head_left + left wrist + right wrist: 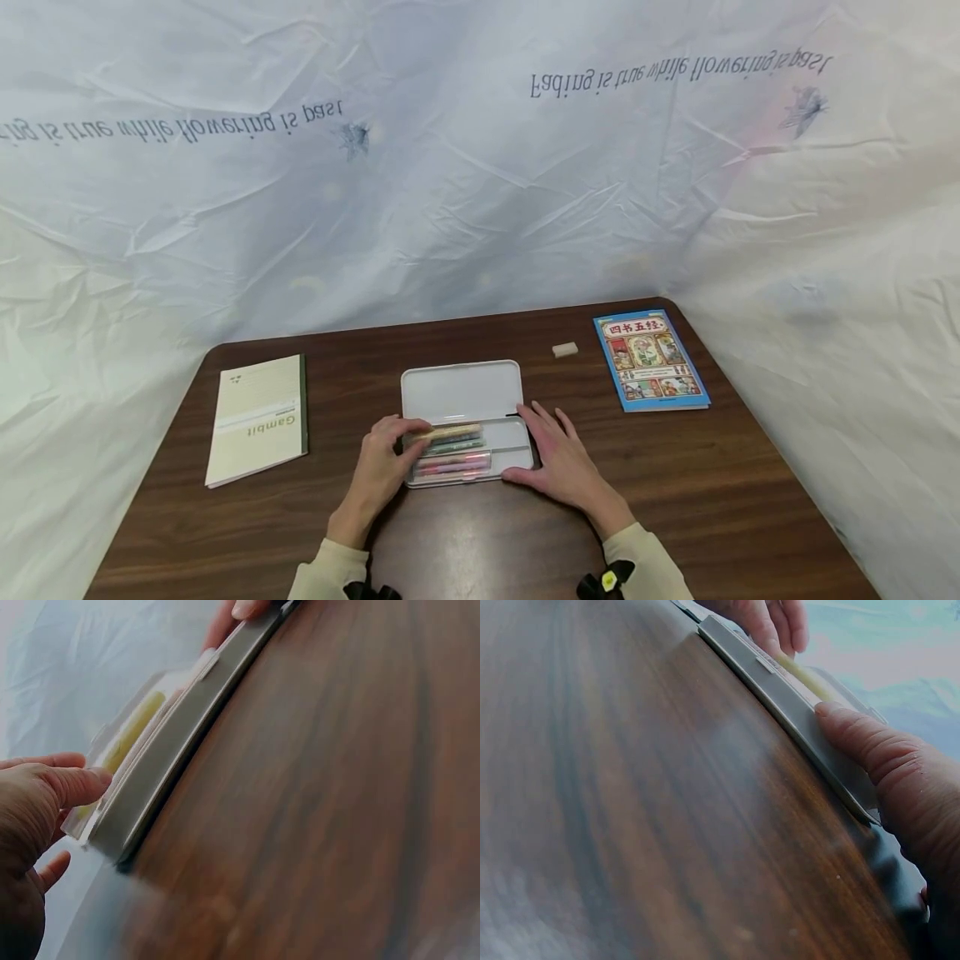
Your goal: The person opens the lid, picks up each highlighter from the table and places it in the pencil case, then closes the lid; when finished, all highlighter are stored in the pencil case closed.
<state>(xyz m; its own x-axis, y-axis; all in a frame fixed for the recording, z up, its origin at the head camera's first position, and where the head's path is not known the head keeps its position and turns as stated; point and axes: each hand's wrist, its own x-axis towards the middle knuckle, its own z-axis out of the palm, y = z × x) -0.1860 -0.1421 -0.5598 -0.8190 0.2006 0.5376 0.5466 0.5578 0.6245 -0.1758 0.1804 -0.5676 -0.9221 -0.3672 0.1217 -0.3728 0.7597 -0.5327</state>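
An opened white pencil case point(517, 460) lies on the table with its lid point(461, 392) folded back, away from me. In its tray sit several slim pens: a yellow pen point(456, 431) on top, greenish ones below it, and pink-red pens point(453, 465) nearest the front. My left hand point(380, 462) pinches the yellow pen's left end between thumb and fingers. My right hand point(562, 467) grips the case's right end, thumb at the front corner and fingers spread toward the hinge. In the right wrist view its thumb point(870, 739) presses against the case's side.
A cream notebook point(255, 421) marked Gambit lies to the left. To the right is a blue picture-covered book point(651, 360), and a small off-white eraser point(565, 350) lies beside it. A pale printed curtain point(465, 208) hangs around the brown table point(712, 500).
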